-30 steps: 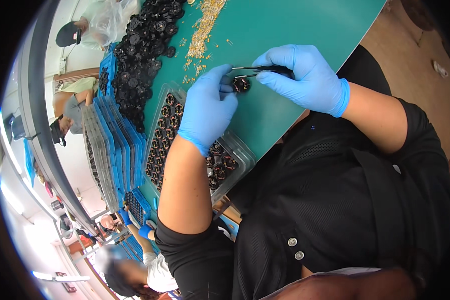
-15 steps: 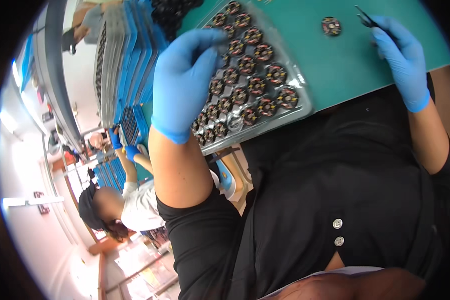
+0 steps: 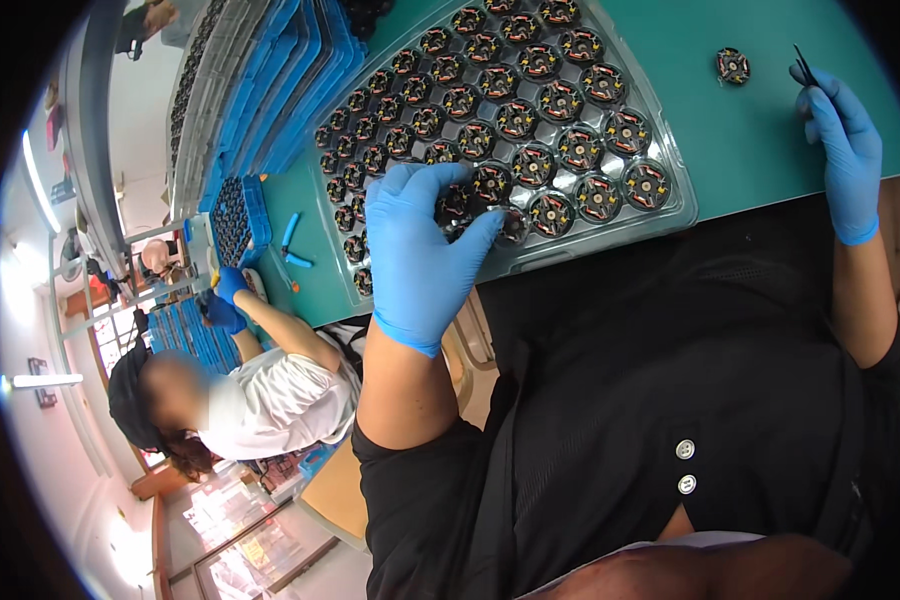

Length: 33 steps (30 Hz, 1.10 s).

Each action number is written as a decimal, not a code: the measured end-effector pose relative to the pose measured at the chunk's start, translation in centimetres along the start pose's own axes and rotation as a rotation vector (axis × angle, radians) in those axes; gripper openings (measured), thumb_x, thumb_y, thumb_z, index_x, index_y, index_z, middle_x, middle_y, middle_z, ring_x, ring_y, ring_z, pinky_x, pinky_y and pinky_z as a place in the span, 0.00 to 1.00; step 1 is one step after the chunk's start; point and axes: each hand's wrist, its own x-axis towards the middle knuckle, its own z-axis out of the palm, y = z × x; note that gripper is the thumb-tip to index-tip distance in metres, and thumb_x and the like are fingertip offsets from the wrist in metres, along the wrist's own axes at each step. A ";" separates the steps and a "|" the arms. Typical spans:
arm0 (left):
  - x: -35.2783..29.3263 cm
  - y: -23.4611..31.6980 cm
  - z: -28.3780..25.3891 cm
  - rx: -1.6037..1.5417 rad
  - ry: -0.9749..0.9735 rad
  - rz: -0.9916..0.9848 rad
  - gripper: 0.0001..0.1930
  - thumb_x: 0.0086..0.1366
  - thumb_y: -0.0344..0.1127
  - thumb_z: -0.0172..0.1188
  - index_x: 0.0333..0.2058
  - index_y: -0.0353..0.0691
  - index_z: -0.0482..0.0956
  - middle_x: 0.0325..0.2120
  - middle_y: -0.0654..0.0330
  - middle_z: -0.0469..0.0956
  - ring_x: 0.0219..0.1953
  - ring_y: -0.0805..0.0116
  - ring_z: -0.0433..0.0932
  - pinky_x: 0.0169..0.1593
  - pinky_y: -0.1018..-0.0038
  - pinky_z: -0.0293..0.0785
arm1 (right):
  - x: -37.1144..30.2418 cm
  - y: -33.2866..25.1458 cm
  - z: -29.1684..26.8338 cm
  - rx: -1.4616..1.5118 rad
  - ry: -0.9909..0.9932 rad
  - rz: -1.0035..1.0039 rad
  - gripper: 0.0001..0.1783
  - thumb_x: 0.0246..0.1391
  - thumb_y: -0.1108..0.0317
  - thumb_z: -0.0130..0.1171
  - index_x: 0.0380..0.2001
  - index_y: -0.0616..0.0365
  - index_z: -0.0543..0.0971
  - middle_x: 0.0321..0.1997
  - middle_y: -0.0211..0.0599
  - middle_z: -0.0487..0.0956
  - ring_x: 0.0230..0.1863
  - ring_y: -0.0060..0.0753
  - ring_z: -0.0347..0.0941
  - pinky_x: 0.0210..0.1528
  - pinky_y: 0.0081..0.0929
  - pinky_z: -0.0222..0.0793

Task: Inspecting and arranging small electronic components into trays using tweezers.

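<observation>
My left hand (image 3: 420, 255), in a blue glove, is over the near edge of a clear plastic tray (image 3: 660, 222). Its thumb and fingers close round a dark disc-shaped part (image 3: 456, 203), partly hidden by the fingers. Rows of similar round black components (image 3: 579, 148) with red and yellow bits fill the tray pockets. At the right, my gloved right hand (image 3: 846, 160) grips black tweezers (image 3: 804, 66), tips pointing away from me. One single round component (image 3: 733, 66) lies on the green table left of the tweezers, touched by neither hand.
Stacked blue and clear trays (image 3: 290, 90) rise beyond the tray's left side. Blue-handled pliers (image 3: 291, 242) lie on the green mat (image 3: 760, 150). A co-worker in a white shirt (image 3: 280, 405) sits at the left, gloved hands by another blue tray (image 3: 253, 215).
My left hand has come down and right to the tray's near edge, its fingers round a disc part. The view has shifted, showing more of the tray. My right hand still holds the tweezers.
</observation>
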 end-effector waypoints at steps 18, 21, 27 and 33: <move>-0.8 0.0 1.0 -0.543 0.209 -0.137 0.21 0.44 0.23 0.69 0.41 0.37 0.78 0.34 0.58 0.76 0.32 0.68 0.75 0.40 0.73 0.74 | 0.3 -0.2 -0.4 0.002 0.012 0.011 0.17 0.66 0.68 0.51 0.53 0.65 0.76 0.32 0.22 0.72 0.29 0.11 0.60 0.34 0.09 0.58; -1.1 0.3 0.9 -0.502 0.260 -0.076 0.23 0.44 0.22 0.69 0.42 0.37 0.78 0.34 0.58 0.76 0.31 0.69 0.74 0.38 0.74 0.74 | 0.3 -0.3 -0.4 -0.018 0.008 0.027 0.17 0.66 0.68 0.51 0.53 0.65 0.76 0.32 0.22 0.72 0.29 0.11 0.61 0.34 0.09 0.59; -1.4 1.0 0.3 -0.347 0.275 0.044 0.25 0.45 0.19 0.67 0.46 0.35 0.77 0.36 0.58 0.75 0.33 0.72 0.73 0.39 0.76 0.73 | 0.4 -0.3 -0.1 -0.027 0.024 0.020 0.17 0.65 0.67 0.53 0.52 0.64 0.77 0.32 0.22 0.73 0.28 0.10 0.61 0.33 0.09 0.59; -1.8 0.6 0.3 -0.433 0.248 0.011 0.24 0.47 0.19 0.68 0.46 0.34 0.76 0.37 0.58 0.75 0.34 0.72 0.75 0.40 0.77 0.73 | 0.4 -0.4 0.1 -0.010 0.046 0.009 0.16 0.64 0.66 0.55 0.50 0.64 0.78 0.31 0.23 0.74 0.27 0.10 0.62 0.32 0.10 0.59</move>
